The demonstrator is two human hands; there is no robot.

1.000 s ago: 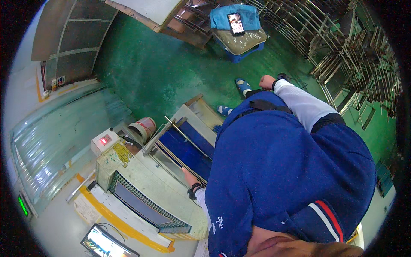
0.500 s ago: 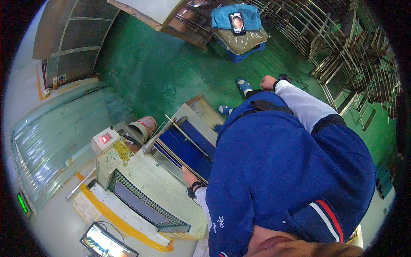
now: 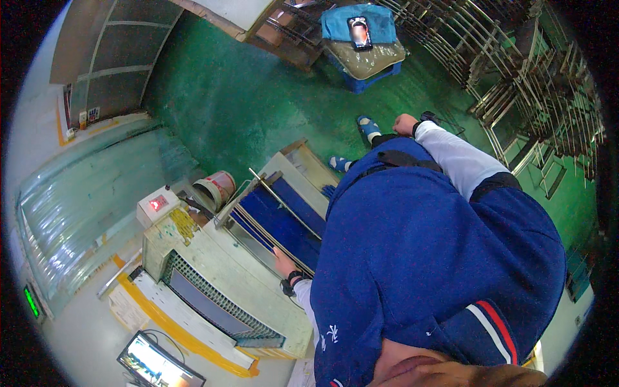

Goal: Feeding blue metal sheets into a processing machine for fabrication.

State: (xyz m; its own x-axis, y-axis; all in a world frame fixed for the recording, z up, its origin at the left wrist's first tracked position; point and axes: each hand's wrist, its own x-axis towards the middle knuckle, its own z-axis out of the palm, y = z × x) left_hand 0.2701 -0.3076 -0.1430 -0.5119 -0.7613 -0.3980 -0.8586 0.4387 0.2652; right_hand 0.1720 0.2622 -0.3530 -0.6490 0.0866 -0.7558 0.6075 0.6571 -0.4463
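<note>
My left hand (image 3: 284, 263) is at the near edge of several thin blue panels (image 3: 276, 220) with pale brown edges. They lean in an open-topped metal trough beside the white machine. Its fingers close on the edge of the nearest panel; part of the grip is hidden. A metal rod (image 3: 284, 203) lies slantwise across the panels. Off to the right, my right hand (image 3: 405, 124) is curled beside my body, over the green floor. What its fingers hold, if anything, is hidden.
A white machine (image 3: 216, 258) with a toothed conveyor bed carries a flat grey panel (image 3: 206, 300). A control box (image 3: 158, 205) with a red display and a bucket (image 3: 216, 188) stand beyond. Metal racks (image 3: 516, 77) fill the far right. A phone (image 3: 360, 33) lies on a cushioned stool.
The panel edges by my left hand have shifted, and the strips between them look different. My left hand has hardly moved. My right hand stays in place. The whole view has shifted slightly.
</note>
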